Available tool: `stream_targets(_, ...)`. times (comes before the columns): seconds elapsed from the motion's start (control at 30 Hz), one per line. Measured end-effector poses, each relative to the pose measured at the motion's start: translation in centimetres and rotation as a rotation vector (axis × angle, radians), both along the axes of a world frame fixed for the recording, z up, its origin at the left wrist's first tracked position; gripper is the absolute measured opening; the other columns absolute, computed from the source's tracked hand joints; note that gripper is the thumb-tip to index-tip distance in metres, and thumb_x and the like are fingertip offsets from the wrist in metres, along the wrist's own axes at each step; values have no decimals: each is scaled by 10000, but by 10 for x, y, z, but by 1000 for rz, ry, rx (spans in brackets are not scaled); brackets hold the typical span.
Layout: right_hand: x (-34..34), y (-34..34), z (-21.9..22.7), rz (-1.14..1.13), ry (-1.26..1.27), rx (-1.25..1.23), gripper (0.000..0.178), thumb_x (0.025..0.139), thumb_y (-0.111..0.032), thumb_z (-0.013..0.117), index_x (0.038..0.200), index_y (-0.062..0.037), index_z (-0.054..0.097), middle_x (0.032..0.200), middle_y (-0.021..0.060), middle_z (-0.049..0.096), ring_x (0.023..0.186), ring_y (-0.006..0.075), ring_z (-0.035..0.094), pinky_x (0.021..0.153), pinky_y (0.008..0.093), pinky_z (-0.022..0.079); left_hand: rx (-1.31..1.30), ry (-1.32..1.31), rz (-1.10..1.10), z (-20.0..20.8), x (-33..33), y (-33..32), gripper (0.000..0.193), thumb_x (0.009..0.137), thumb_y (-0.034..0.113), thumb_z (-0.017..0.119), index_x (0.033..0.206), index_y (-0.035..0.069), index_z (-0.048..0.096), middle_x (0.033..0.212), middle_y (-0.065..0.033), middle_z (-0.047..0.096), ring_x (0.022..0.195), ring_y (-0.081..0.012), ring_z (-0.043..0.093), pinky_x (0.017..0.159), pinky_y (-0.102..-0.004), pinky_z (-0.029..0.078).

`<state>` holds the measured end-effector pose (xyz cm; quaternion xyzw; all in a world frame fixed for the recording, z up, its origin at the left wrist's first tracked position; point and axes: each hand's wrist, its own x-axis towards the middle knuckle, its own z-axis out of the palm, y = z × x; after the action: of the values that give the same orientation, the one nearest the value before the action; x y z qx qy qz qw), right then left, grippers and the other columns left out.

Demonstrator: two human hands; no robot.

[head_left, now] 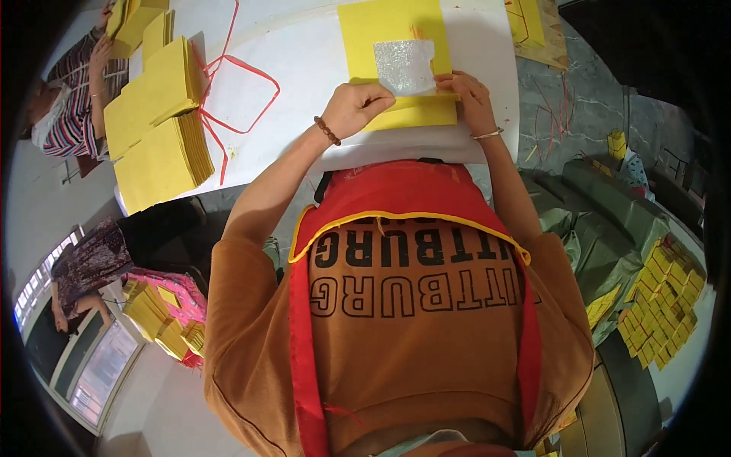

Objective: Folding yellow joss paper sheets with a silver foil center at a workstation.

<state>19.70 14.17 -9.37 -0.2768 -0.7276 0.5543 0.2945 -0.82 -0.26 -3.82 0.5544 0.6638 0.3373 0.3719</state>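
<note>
Stretches the left arm (276, 179) and right arm (512, 175) forward, angled toward each other. Pinches with the left hand (356, 107), turned rightward; holds the right hand (472, 100) opposite, with bent fingers (460, 82) angled leftward.

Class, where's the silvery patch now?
In the head view, the silvery patch lies near the top, slightly right of centre, on the yellow sheet, with the left hand near its lower left corner and the right hand by its right edge.

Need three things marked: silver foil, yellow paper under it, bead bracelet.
Silver foil (403, 68): head view, middle of its shiny face.
Yellow paper (388, 20): head view, bare part beyond the foil.
Bead bracelet (327, 130): head view, middle of its brown beads.
</note>
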Motion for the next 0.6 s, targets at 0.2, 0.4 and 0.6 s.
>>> stream_targets(0.2, 5, 2, 1, 44, -53, -21, 307, 911, -186, 426, 856, 19, 649, 970, 119, 640, 981, 213, 561, 883, 309, 411, -21, -66, 38, 8, 5, 1, 167, 844, 154, 598, 869, -6, 640, 634, -18, 573, 566, -54, 462, 517, -223, 396)
stream_targets(0.4, 4, 0, -2, 25, -25, -204, 315, 925, -202, 419, 892, 22, 639, 1015, 107, 622, 960, 186, 563, 860, 291, 423, -70, -84, 72, 2, 4, 0, 149, 807, 165, 615, 843, 26, 651, 655, -78, 619, 552, -128, 546, 531, -266, 436)
stream_targets(0.6, 2, 1, 1, 41, -33, -181, 306, 926, -200, 432, 896, 28, 634, 1036, 108, 609, 954, 181, 560, 870, 284, 416, -33, -99, 98, -1, 5, 1, 169, 821, 158, 607, 844, -5, 643, 602, 0, 547, 543, -46, 444, 503, -211, 378)
